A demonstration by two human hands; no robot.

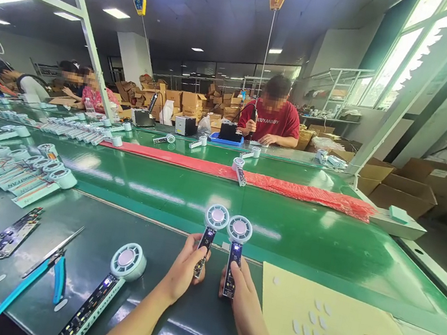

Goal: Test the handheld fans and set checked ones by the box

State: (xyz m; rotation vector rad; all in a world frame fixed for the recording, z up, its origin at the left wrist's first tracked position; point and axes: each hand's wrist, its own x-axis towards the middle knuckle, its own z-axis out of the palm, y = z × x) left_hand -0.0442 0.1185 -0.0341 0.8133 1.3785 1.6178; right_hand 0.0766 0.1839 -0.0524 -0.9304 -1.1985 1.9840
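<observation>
My left hand (188, 267) is closed around the handle of a light blue handheld fan (216, 216). A second handheld fan (239, 229) of the same kind is gripped in my right hand (241, 285). Both are held upright side by side, their round heads nearly touching. Dark circuit boards show on their handles, each with a lit display, and my thumbs rest on the boards. Left of my arms, another handheld fan (129, 261) lies on the bench with its board exposed. Tweezers (70, 237) and blue-handled pliers (28, 282) lie beyond it.
Many fans (33, 176) are piled at the left. Loose circuit boards (18, 232) lie nearby. A yellow sheet (282, 300) with small white oval pieces is at the right. Behind runs a green conveyor belt (176, 191) with a red strip (301, 191). A co-worker (275, 116) sits opposite.
</observation>
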